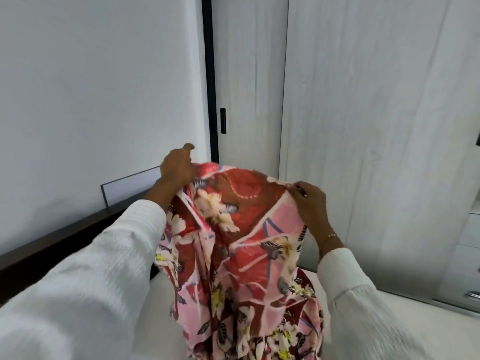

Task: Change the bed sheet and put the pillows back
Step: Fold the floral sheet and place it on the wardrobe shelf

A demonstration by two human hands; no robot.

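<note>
Hands grip the floral sheet (241, 229) by its top edge, left hand (178, 167) and right hand (310, 201) pinching; bunched folds could tangle, spreading it crooked.

The bare white mattress (166, 307) fills the lower part of the view, its surface plain and pale. The lower folds of a red and pink floral sheet (249, 294) pile on it at about 6 o'clock (the upper part is lifted off). A dark wooden bed frame (65, 237) edges the mattress toward 9 o'clock.
</note>
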